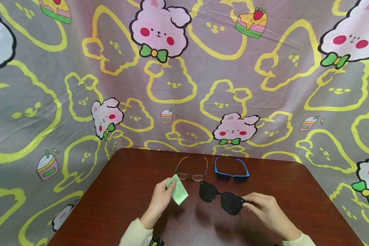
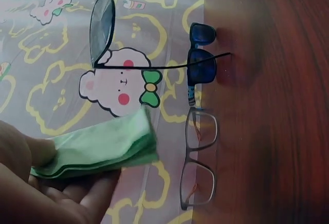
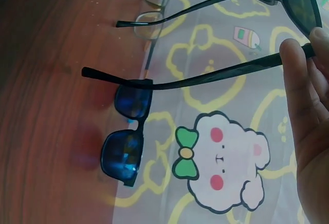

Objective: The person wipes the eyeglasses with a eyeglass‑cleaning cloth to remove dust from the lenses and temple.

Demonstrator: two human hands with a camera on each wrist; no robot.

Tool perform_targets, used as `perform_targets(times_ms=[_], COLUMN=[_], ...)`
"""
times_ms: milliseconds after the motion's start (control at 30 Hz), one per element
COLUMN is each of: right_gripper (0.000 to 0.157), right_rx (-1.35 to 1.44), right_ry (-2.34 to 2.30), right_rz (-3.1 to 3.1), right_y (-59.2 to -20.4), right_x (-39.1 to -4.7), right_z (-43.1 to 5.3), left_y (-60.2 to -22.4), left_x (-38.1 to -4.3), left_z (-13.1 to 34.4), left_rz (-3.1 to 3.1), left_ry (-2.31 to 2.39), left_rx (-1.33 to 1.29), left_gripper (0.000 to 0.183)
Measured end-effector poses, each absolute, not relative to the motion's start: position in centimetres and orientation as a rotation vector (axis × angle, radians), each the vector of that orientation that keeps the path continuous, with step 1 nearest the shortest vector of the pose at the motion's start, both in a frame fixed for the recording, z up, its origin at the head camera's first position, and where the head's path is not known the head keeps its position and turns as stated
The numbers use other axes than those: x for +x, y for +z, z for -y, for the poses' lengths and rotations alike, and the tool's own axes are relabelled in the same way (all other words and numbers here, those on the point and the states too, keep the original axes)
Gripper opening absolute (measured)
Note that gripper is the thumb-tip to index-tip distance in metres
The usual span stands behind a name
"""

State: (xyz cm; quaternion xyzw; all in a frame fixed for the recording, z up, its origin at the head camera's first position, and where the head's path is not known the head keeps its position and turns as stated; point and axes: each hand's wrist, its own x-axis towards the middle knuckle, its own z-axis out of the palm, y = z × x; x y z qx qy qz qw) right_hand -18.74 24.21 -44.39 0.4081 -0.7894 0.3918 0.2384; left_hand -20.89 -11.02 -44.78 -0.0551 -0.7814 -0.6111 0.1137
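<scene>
Black sunglasses [image 1: 225, 199] pinched at one end by right hand [image 1: 267, 209], so could twist loose; left hand [image 1: 161, 197] near them pinches green cloth [image 1: 180, 192]

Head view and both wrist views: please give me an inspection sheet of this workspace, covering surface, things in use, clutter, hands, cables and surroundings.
Surface: dark reddish-brown table, glossy.
Things in use: black sunglasses, held above the table, temples unfolded; green cloth, folded in layers, apart from the sunglasses.
Clutter: clear glasses and blue-framed sunglasses, resting side by side beyond the hands, temples unfolded.
Hands: left hand pinches the cloth; right hand grips the black sunglasses near one hinge.
Cables: nothing seen.
Surroundings: grey curtain with rabbit, drink and cake prints, behind the table and along both sides.
</scene>
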Motion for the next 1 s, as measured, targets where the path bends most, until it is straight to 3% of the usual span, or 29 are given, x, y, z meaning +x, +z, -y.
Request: perform_targets(times_ms=[300,600,800,1000], right_gripper=[0.045,0.034,0.026,0.029], right_rx=[1.16,1.178,1.09,1.002], right_ry=[1.112,1.139,1.187,1.218], right_rz=[2.1,2.193,2.278,2.282], right_y=[-43.8,-43.0,-43.1,-43.5], right_x=[-18.8,-18.9,-19.0,-19.2], right_z=[-23.2,-22.1,-21.7,-21.5], left_y=[-44.7,-43.9,-42.7,-40.6], left_x=[-21.4,-21.8,-21.2,-19.6], left_z=[9.7,8.6,7.6,7.0], left_rz=[2.247,2.136,2.065,2.065], left_ry=[-1.652,-1.708,-1.771,-1.736], left_rx=[-0.145,-0.146,-0.253,-0.411], left_gripper=[0.023,0.026,0.023,0.022])
